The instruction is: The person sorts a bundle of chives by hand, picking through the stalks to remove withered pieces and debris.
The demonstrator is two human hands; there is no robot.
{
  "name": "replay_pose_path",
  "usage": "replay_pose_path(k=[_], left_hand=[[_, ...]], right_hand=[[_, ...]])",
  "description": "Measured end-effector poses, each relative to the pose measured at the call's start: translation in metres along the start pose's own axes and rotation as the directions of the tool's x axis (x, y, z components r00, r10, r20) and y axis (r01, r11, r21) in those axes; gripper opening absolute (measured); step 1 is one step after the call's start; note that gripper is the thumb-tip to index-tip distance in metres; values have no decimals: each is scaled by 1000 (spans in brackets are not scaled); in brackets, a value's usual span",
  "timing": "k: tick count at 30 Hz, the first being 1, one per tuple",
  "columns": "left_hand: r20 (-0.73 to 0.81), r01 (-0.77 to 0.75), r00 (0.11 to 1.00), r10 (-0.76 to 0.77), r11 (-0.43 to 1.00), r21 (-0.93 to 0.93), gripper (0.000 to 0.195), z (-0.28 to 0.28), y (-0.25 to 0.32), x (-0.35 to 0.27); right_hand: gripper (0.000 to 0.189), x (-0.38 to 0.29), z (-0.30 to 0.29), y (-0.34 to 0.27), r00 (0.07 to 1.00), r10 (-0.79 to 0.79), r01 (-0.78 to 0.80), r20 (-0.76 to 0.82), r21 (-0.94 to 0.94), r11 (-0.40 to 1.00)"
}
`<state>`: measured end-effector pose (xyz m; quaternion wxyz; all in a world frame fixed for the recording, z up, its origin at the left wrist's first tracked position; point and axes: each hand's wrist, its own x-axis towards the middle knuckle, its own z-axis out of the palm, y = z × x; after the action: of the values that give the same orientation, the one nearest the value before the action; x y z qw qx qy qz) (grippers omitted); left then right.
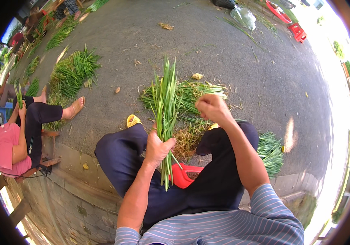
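My left hand (158, 148) grips a bunch of long, green leafy stalks (165, 101), like chives or scallions. Their leaves point away from me, and the pale stem ends hang below my fist. Off to the right, my right hand (213, 108) is in the air with its fingers curled; whether a small piece is pinched inside is hidden. Beyond and below it lies a heap of green stalks (190, 95) on the pavement. Yellowed trimmings (185, 142) are piled between my feet. A red plastic stool (182, 176) shows partly between my legs.
More stalks (267, 153) lie beside my right knee. To my left, a seated person (8, 147) holds a few stalks near a large green heap (74, 73). A clear plastic bag (244, 18), a red stool (297, 32) and a red basin (278, 12) stand far right.
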<state>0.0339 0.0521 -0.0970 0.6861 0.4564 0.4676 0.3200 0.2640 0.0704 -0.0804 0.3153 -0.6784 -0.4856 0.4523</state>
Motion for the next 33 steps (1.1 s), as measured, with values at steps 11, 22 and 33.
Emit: replay_pose_path(k=[11, 22, 33], left_hand=[[102, 16, 994, -25, 997, 81, 43, 5, 4, -3], [176, -114, 983, 56, 934, 340, 43, 5, -2, -3], [160, -86, 986, 46, 963, 256, 41, -2, -8, -1]], right_hand=[[28, 11, 27, -3, 831, -505, 497, -232, -95, 862], [18, 11, 29, 8, 831, -527, 428, -177, -401, 810], [19, 22, 1, 4, 809, -174, 246, -561, 55, 968]])
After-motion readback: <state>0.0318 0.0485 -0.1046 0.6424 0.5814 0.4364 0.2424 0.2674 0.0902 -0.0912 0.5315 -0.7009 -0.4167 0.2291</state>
